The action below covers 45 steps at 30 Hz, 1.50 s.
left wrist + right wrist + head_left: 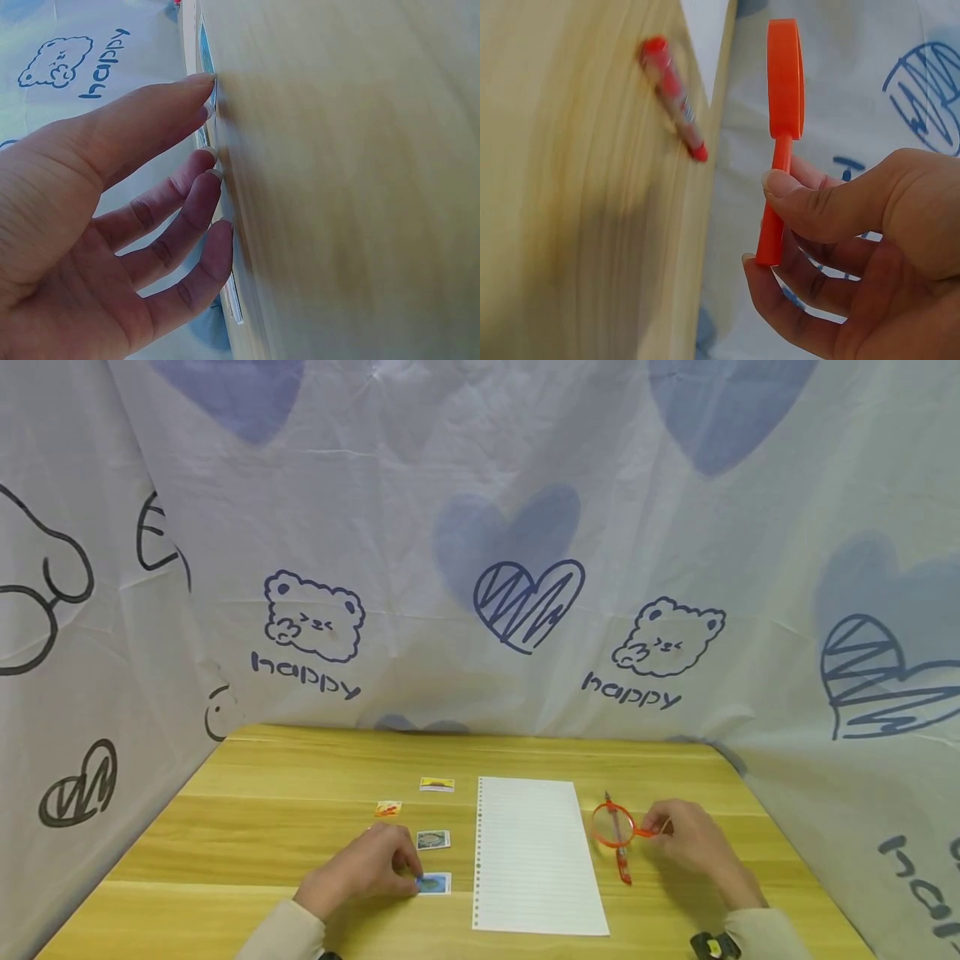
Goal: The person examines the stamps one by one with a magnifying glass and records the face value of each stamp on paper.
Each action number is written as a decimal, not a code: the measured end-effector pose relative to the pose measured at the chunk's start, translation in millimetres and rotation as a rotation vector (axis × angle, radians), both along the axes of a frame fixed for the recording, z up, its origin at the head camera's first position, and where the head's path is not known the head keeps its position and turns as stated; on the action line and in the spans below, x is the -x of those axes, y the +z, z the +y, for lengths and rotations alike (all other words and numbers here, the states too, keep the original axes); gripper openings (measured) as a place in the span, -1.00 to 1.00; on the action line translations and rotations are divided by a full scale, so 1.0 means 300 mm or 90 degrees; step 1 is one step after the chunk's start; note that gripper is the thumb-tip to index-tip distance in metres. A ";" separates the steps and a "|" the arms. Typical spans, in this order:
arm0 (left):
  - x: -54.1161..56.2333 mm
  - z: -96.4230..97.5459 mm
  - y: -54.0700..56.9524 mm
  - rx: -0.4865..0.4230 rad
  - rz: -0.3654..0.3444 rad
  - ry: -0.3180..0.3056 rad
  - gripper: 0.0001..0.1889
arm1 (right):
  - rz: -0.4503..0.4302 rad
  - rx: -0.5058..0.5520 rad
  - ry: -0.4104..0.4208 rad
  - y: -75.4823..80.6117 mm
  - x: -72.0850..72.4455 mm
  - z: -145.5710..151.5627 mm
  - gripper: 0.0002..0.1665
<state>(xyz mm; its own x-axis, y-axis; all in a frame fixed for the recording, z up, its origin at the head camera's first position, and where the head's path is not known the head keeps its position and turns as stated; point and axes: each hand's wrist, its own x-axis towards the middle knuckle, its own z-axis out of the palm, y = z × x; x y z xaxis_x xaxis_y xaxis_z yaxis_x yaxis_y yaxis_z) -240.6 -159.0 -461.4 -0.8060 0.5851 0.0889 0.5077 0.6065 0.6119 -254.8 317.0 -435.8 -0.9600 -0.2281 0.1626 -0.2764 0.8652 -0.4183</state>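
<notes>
My left hand (372, 862) is low over the table, its thumb and index fingertips touching the left end of a blue stamp-like card (434, 883). In the left wrist view, the fingers of the left hand (112, 225) are bent loosely near the tabletop, and the card is seen almost edge-on. My right hand (693, 839) holds a magnifying glass (636, 832) by its orange handle. The right wrist view shows the thumb of the right hand (847, 247) against that handle. Through the lens of the raised magnifying glass (784, 79), the head view shows part of a red-capped pen (624, 867).
Lined punched paper (536, 860) lies mid-table between the hands. Left of it are a grey-green card (432, 840), a yellow card (437, 785) and a red-and-yellow card (387, 809). A printed cloth (420, 693) hangs behind the wooden table (247, 827).
</notes>
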 end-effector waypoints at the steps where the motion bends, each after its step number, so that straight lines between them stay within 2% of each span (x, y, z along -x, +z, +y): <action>1: 0.000 0.000 0.000 -0.001 -0.002 0.000 -0.88 | -0.005 0.002 -0.007 -0.002 0.000 0.011 -0.76; 19: -0.001 0.000 -0.003 0.004 -0.005 0.000 -0.89 | -0.034 0.004 -0.076 -0.038 0.022 0.206 -0.88; 32: -0.004 0.001 0.002 -0.006 -0.016 0.007 -0.88 | -0.057 -0.012 -0.099 -0.071 0.033 0.293 -0.88; 45: -0.001 0.000 -0.002 -0.002 -0.013 0.013 -0.88 | -0.049 -0.015 -0.127 -0.091 0.045 0.355 -0.88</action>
